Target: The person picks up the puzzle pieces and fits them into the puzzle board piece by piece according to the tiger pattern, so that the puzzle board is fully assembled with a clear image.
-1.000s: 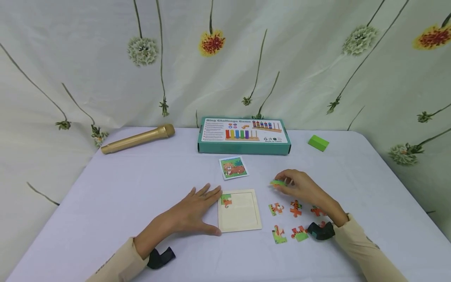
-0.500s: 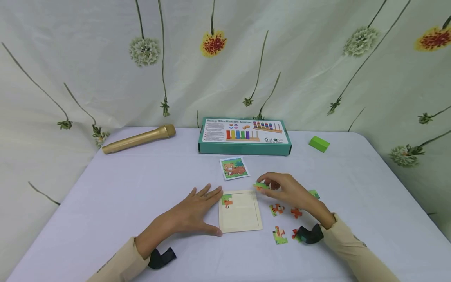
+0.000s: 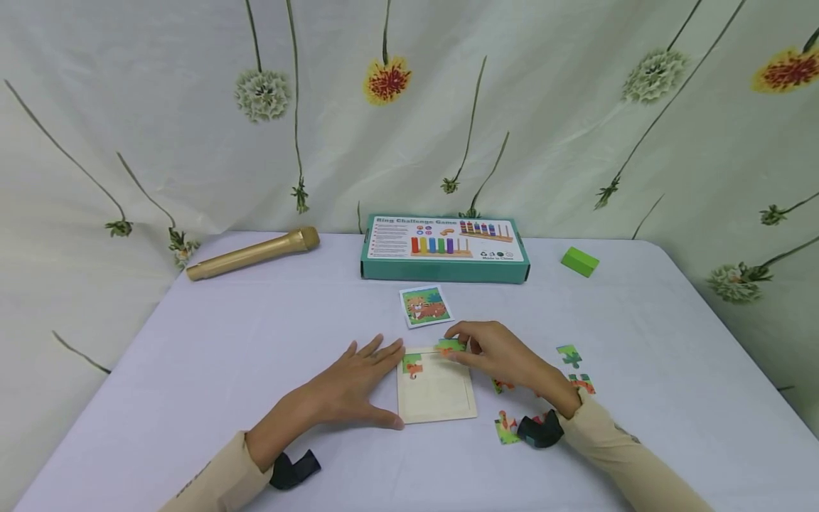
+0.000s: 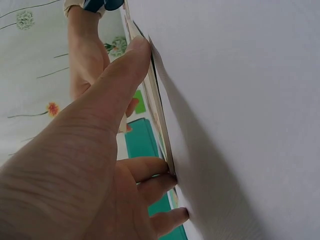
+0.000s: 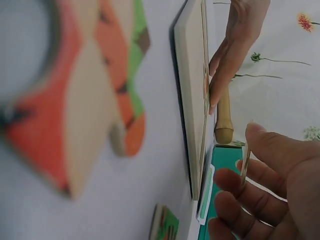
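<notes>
Puzzle piece (image 3: 450,345), green and orange, is clamped between the thumb and fingers of my right hand (image 3: 495,350), above the far edge of the shallow wooden board (image 3: 438,398). The right wrist view shows it edge-on and raised from the board. My left hand (image 3: 358,385) has its fingers straight and spread, with tips and thumb against the board's left edge. A corner piece (image 3: 412,365) sits in the board's far left corner.

Step in hand, in my judgement: bringing a piece to the far row. The next move seems to call for aligning it, then lowering it flat inside the rim while I steady the board.

Surroundings: picture card (image 3: 426,306) just beyond the board; teal box (image 3: 444,270) farther off; gold microphone (image 3: 252,254) far left; green block (image 3: 579,262) far right. Loose pieces (image 3: 569,356) lie on the table (image 3: 288,327) to the right.

Obstructions: the raised rim could catch the piece; my right arm and dark wrist device (image 3: 540,431) partly cover the loose pieces.
</notes>
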### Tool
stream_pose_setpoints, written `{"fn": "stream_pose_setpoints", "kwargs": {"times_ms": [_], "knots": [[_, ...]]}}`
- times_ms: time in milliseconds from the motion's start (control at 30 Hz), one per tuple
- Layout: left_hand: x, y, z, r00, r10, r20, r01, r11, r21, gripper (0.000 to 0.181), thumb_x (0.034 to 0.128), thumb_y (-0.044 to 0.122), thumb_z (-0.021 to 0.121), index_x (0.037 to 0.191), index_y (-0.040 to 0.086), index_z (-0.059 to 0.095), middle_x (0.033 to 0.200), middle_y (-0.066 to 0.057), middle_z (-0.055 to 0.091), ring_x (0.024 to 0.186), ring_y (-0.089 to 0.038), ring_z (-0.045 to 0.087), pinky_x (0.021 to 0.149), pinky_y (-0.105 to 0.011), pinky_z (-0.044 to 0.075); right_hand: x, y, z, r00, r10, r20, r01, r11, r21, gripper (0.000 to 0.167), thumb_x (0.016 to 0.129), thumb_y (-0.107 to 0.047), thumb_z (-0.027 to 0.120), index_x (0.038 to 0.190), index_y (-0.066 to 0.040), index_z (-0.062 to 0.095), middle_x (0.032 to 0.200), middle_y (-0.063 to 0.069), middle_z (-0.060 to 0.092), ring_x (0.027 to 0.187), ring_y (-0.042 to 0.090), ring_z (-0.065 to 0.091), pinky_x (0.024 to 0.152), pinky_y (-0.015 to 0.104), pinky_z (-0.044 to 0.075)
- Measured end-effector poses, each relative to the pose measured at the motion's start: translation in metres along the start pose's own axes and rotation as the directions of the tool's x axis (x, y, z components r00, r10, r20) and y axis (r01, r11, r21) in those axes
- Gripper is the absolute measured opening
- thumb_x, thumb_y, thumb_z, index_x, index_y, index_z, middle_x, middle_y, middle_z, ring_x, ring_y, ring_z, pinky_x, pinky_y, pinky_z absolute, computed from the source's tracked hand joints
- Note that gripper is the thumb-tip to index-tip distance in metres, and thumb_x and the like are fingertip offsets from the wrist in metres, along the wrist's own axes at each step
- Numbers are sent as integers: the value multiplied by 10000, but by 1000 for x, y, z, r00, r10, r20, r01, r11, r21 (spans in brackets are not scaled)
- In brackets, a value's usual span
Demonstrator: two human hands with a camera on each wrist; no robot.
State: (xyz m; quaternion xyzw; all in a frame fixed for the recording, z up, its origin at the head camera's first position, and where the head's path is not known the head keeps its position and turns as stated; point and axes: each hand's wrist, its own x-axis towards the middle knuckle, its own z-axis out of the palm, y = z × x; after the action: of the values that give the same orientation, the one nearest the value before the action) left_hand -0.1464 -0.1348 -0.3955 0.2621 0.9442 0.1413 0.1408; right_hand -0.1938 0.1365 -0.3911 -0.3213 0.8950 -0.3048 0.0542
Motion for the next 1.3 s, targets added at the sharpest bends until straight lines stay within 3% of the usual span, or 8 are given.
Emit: {"fn": "stream_pose_setpoints", "kwargs": {"times_ms": [200,433,567,867,1300], "knots": [[0,-1,0,1000,4,3,-4,1000,-3,1111,660,709,712,1519,151,282,1588,32,215,1477,-272,97,1154,-585,100,4,-7,4,999,-4,36,7,996,-94,271,899,-310,677,1126,-161,667,829,-115,651,624,0,529,582,206,464],[0,0,-1,1000,5,3,-5,1000,-4,1108,665,705,712,1519,147,280,1589,34,212,1477,-272,96,1155,-581,98,4,-17,-5,999,-17,40,26,970,-242,262,872,-332,706,1089,-190,675,802,-124,652,678,12,540,630,220,459],[0,0,-2,1000,-1,3,1,1000,-2,1102,667,694,720,1518,145,286,1588,33,218,1477,-272,97,1156,-581,99,4,-18,-9,999,-18,41,27,974,-226,256,870,-326,709,1082,-185,678,806,-106,656,678,22,540,620,222,461],[0,-1,-1,1000,1,7,-1,1000,-9,1104,664,706,711,1518,149,285,1588,36,217,1477,-275,99,1156,-581,97,11,-19,-2,991,-39,125,66,972,-224,243,884,-314,694,1083,-176,678,764,-117,643,653,20,525,605,219,449],[-1,-2,-1,1000,17,-1,-17,1000,-11,1099,672,713,698,1517,144,286,1588,31,215,1476,-276,97,1154,-585,99,20,-26,6,986,9,168,34,967,-252,261,878,-386,685,1057,-195,677,626,-142,546,602,36,495,538,227,411]]}}
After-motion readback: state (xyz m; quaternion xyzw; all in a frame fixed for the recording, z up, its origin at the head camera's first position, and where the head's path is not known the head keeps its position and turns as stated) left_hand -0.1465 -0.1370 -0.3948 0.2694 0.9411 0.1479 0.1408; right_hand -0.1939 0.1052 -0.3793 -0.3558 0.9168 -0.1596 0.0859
